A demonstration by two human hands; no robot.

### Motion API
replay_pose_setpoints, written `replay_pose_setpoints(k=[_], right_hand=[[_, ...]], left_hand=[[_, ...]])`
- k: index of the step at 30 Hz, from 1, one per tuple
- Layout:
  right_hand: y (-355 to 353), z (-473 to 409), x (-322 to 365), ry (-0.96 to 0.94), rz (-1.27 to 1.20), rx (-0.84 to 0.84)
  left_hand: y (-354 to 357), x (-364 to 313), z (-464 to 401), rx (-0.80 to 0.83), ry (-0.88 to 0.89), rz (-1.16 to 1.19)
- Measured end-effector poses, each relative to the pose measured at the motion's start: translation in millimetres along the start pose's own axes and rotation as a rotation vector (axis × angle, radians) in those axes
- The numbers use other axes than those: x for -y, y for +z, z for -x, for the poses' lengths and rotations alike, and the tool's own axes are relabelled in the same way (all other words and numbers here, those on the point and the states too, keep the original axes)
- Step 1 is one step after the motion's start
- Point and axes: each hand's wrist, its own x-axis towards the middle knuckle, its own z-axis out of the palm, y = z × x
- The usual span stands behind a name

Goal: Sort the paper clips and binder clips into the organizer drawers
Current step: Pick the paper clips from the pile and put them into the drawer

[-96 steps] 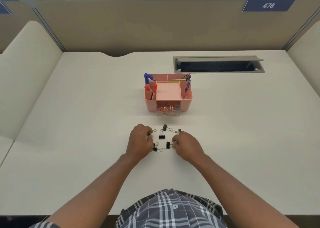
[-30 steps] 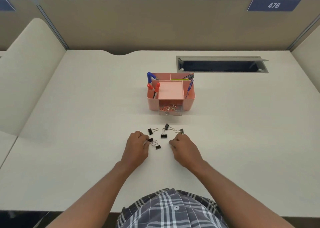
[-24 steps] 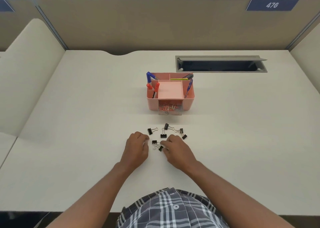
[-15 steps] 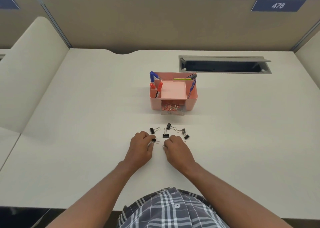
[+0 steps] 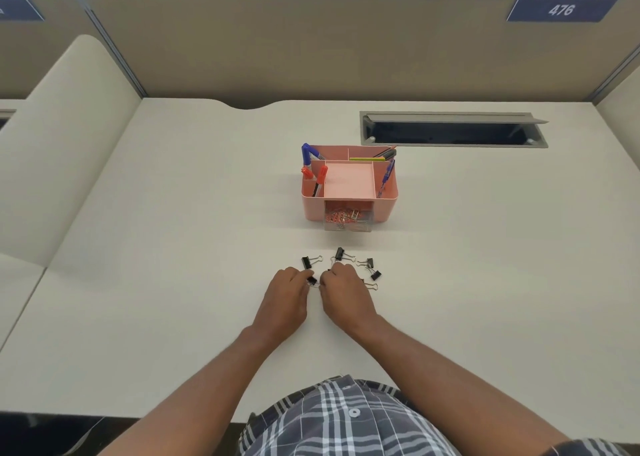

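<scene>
Table (image 5: 173,282): smooth, matt, cream laminate-like top. Organizer (image 5: 384,199): smooth pink plastic with a soft, low sheen; its drawer (image 5: 348,226) has clear, see-through plastic walls. Paper clips (image 5: 341,217) in the drawer: thin wire, coppery and shiny. Binder clips (image 5: 306,262): matt black bodies with bright, silvery wire handles. Cable hatch (image 5: 450,118): grey, metal-looking frame and flap, satin finish. Partition wall (image 5: 311,47): tan, matt, cloth-like facing, edged by pale metal-looking rails. Shirt (image 5: 346,421): woven plaid cloth with a pale button.
</scene>
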Motion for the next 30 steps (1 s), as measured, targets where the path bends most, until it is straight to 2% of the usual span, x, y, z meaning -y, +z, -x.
replay_pose_setpoints(k=[5,10,14,20,24,27,30], right_hand=[[-11,-3,-7,0.031,0.023,0.024],[-6,-3,-1,-0.046,-0.049,0.015],[-4,-4,6,-0.007,-0.033,0.014],[-20,-7,5,0.065,0.095,0.136],[-24,-5,-3,0.056,0.091,0.17],[-29,-5,-11,0.047,0.008,0.13],[-44,-6,-19,0.131,-0.179,0.035]], left_hand=[[2,1,-3,-0.005,-0.033,0.011],[2,-1,-4,-0.009,-0.062,0.054],[1,0,-2,-0.019,-0.083,0.049],[0,-1,-1,-0.059,-0.106,0.015],[3,-4,-4,-0.049,-0.114,0.023],[5,-7,-7,-0.024,-0.102,0.041],[7,-13,-9,-0.018,-0.082,0.062]])
